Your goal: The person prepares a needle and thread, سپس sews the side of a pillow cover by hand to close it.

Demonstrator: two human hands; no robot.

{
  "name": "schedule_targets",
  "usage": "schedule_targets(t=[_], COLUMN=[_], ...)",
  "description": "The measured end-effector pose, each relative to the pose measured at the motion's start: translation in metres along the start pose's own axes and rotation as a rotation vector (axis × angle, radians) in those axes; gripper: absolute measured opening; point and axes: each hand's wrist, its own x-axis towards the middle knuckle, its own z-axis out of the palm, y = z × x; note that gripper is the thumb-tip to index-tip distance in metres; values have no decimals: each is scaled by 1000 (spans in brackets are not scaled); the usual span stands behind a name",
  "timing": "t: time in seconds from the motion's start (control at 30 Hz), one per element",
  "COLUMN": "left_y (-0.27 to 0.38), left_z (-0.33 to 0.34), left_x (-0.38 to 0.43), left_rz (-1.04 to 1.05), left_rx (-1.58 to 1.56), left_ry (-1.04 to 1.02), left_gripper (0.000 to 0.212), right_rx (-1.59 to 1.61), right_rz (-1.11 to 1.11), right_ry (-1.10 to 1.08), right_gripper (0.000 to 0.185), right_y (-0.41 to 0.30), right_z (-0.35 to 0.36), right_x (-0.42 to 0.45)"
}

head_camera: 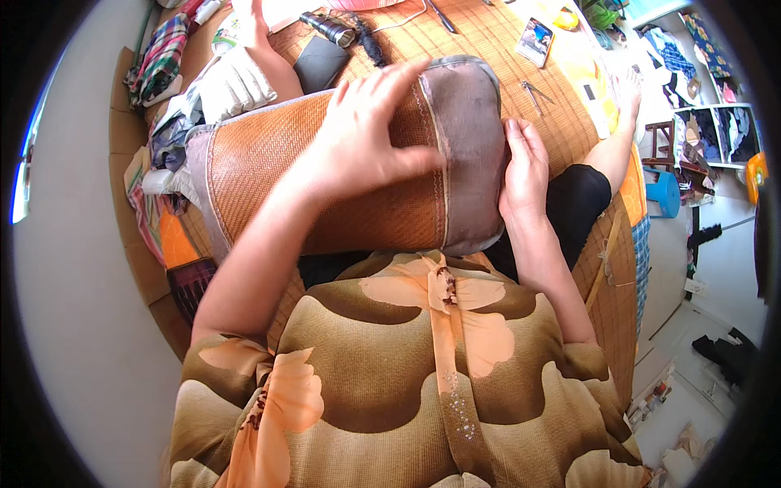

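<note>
A pillow with a woven brown mat face and grey fabric ends (268,165) lies across my lap. My left hand (381,131) is over its upper middle, blurred, with thumb and fingers spread towards the grey right end. Whether it touches the pillow cannot be told. At that right end, my right hand (528,161) rests upright against the edge, its fingers close together; the fingertips near the edge are partly turned from view, so a grip on the fabric cannot be made out.
Beyond the pillow on the woven mat (482,36) lie a flashlight (329,29), a dark flat pouch (321,63), a smartphone (536,41) and a small metal tool (531,97). A white folded bundle (238,85) is at the left. A wooden strip (605,259) lies at the right.
</note>
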Motion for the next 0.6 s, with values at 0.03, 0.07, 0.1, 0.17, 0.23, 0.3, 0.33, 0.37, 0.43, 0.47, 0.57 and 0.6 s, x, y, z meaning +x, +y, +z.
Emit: schedule_targets(t=[0.03,0.07,0.1,0.17,0.23,0.3,0.33,0.37,0.43,0.47,0.57,0.6], left_y=[13,17,22,21,21,21,21,20,23,23,4,4], left_z=[4,11,14,16,17,17,17,17,12,13,6,1], left_x=[-9,-16,-19,-20,-17,-15,-16,-17,-18,-19,-27,-34], left_rz=[-23,-51,-99,-121,-118,-103,-118,-134,-142,-127,-48,-74], left_rx=[121,164,166,149,167,183,181,179,178,174,64,53], left_ry=[20,42,76,92,100,109,126,144,176,185,265,350], left_gripper=[88,88,87,86,86,85,85,85,80,75,60,56], right_rx=[17,33,34,71,79,40,37,39,-13,31,52,53], right_rz=[22,45,52,79,62,41,3,-7,-10,22,91,97], right_ry=[12,24,16,10,1,-15,-39,-42,-24,33,28,80], right_gripper=[17,17,17,17,17,16,15,15,13,13,14,13], right_y=[1,1,1,0,-3,-9,-5,-5,-2,-5,-1,-4], right_z=[2,3,4,5,6,11,9,6,9,14,6,6], right_x=[1,1,1,0,-1,-3,0,0,-2,-4,0,0])
